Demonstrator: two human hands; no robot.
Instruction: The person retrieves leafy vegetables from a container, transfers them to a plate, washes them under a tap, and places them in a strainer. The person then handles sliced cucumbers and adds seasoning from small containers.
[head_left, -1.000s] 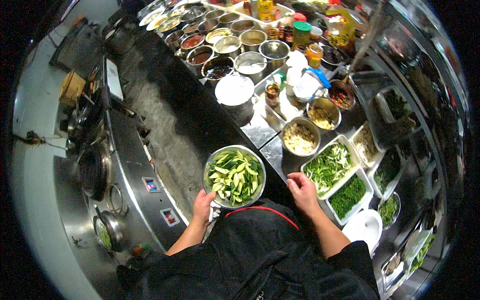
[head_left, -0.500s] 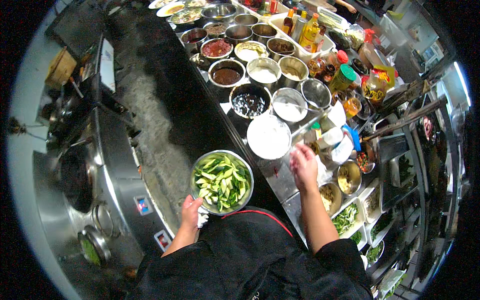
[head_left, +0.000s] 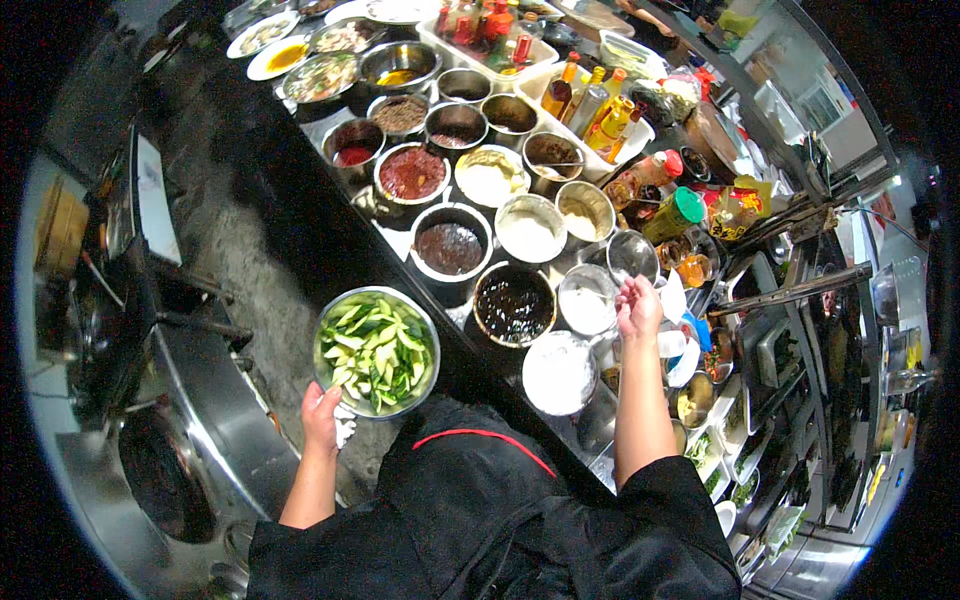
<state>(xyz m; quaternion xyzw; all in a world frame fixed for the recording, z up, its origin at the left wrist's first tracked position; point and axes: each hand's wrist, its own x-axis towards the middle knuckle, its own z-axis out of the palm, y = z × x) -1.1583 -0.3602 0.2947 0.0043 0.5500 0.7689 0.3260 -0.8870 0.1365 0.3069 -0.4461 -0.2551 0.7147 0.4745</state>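
A metal bowl (head_left: 433, 372) full of green-and-white cucumber slices (head_left: 375, 350) is held at its near left rim by my left hand (head_left: 320, 418). Something white, like a cloth (head_left: 345, 425), sticks out beside that hand. My right hand (head_left: 638, 308) is over the seasoning pots, its fingers bunched together; whatever is in them, if anything, is hidden. Closest to it are a pot of white seasoning (head_left: 587, 300) and a steel pot (head_left: 632, 257). Nearer to me stands a pot of white powder (head_left: 560, 373), and left of these a pot of dark sauce (head_left: 515, 304).
Several more pots, including red paste (head_left: 412, 173) and brown sauce (head_left: 450, 243), fill the counter. Plates of food (head_left: 320, 77) lie far left. Bottles (head_left: 608, 125) and a green-lidded jar (head_left: 672, 214) stand beyond. A stove with a wok (head_left: 165, 475) is on my left.
My view has shifted, so the pots appear lower. My right hand has moved away from me along the pots, from beside the white powder. My left hand still holds the metal bowl.
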